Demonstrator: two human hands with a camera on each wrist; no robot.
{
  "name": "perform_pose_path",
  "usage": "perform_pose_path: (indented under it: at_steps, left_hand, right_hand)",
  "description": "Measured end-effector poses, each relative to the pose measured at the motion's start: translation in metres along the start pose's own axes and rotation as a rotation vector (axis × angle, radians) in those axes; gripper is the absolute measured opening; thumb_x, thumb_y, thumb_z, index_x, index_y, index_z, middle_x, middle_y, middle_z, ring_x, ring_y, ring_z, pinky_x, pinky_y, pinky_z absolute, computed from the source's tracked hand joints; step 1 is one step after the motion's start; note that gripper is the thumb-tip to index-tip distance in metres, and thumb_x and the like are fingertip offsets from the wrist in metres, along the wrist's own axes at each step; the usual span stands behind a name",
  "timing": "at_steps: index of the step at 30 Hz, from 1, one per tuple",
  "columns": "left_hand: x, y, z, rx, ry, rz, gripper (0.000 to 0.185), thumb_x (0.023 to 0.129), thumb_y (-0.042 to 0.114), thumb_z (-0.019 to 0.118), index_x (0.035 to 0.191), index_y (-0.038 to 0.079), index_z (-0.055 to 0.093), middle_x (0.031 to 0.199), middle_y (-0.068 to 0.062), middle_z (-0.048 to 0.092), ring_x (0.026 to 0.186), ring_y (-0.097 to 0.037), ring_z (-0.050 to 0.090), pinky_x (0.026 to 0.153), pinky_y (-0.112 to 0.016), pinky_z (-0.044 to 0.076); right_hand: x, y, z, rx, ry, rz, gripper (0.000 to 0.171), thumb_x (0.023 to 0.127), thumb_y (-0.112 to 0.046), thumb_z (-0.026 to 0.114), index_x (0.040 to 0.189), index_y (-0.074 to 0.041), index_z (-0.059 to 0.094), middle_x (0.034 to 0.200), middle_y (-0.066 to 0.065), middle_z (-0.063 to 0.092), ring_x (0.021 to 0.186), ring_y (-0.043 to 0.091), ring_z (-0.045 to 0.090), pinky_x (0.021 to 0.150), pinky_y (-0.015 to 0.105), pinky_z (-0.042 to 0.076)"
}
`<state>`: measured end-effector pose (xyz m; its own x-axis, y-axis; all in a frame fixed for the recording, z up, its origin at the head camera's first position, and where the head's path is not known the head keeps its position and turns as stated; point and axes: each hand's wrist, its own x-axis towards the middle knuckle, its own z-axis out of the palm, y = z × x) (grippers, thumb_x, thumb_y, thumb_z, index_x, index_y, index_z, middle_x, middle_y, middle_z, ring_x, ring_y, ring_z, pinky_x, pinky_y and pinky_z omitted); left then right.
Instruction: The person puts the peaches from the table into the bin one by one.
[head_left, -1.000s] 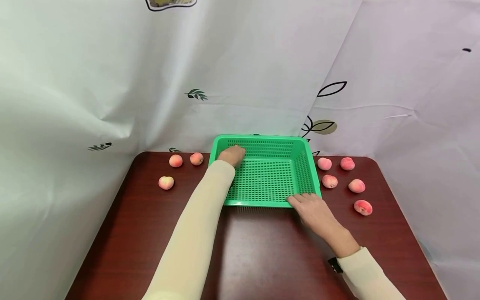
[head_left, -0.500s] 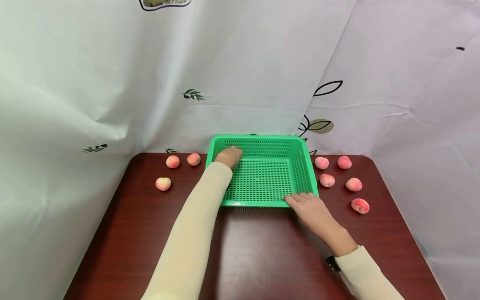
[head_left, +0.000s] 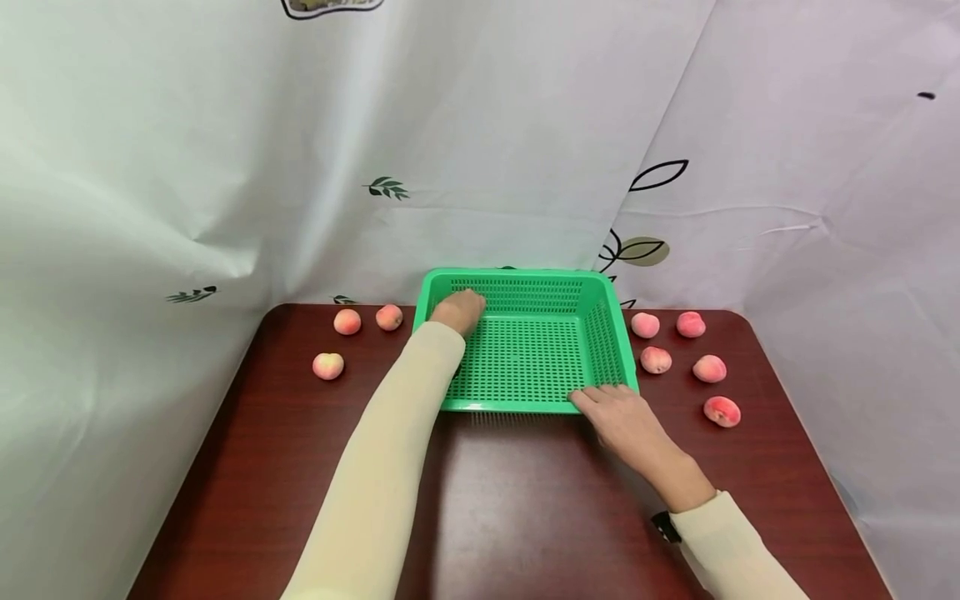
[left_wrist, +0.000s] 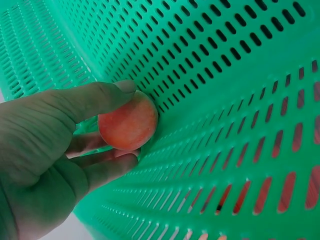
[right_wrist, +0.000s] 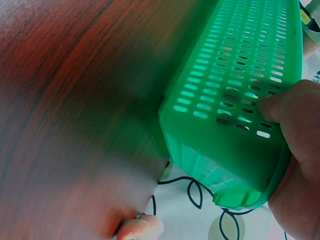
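Head view: green perforated basket (head_left: 525, 350) on the bench (head_left: 525, 500) — left hand (head_left: 457, 311) inside at its far-left corner, grip grasping a peach (left_wrist: 127, 122) against the wall. Right hand (head_left: 626, 417) — grip clasping the basket's near-right corner. Other peaches lie on either side.

Your basket (head_left: 525, 354) sits mid-table (head_left: 525, 517) toward the back; three peaches (head_left: 347, 322) lie to its left, five peaches (head_left: 656, 360) to its right, one peach (left_wrist: 127, 121) inside its far-left corner.
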<state>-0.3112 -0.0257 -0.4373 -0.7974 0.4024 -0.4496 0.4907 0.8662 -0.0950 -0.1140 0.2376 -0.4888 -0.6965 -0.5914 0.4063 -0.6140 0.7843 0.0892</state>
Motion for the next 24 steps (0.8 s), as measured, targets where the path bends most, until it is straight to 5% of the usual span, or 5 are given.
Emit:
perform_pose_path:
  at_steps: [5,18,24]
  left_hand:
    - [-0.001,-0.001,-0.001,-0.027,-0.001,0.004,0.032,0.102,-0.001,0.057,0.132,0.008,0.061,0.137,-0.017,0.062,0.103,-0.023,0.067,0.078,-0.032,0.048]
    - [-0.001,-0.003,-0.007,-0.05,0.017,0.021,0.032,0.104,-0.002,0.051,0.133,0.007,0.061,0.139,-0.018,0.06,0.106,-0.025,0.067,0.079,-0.033,0.047]
    - [-0.011,-0.007,-0.02,-0.113,-0.004,0.044,0.048,0.097,-0.005,0.06,0.143,0.008,0.053,0.145,-0.015,0.054,0.106,-0.023,0.058,0.073,-0.032,0.039]
  right_hand:
    - [0.0,0.0,0.0,0.002,-0.004,0.003,0.014,0.089,-0.001,0.06,0.095,-0.013,0.058,0.077,0.0,0.061,0.068,0.024,0.06,0.06,0.036,0.042]
    - [0.0,0.0,0.0,0.008,0.01,0.004,0.017,0.087,0.002,0.061,0.094,-0.013,0.056,0.076,0.0,0.059,0.067,0.025,0.058,0.06,0.036,0.041]
    - [0.0,0.001,0.0,0.011,0.002,0.004,0.017,0.087,0.002,0.06,0.094,-0.013,0.056,0.076,0.0,0.058,0.067,0.024,0.058,0.06,0.036,0.041]
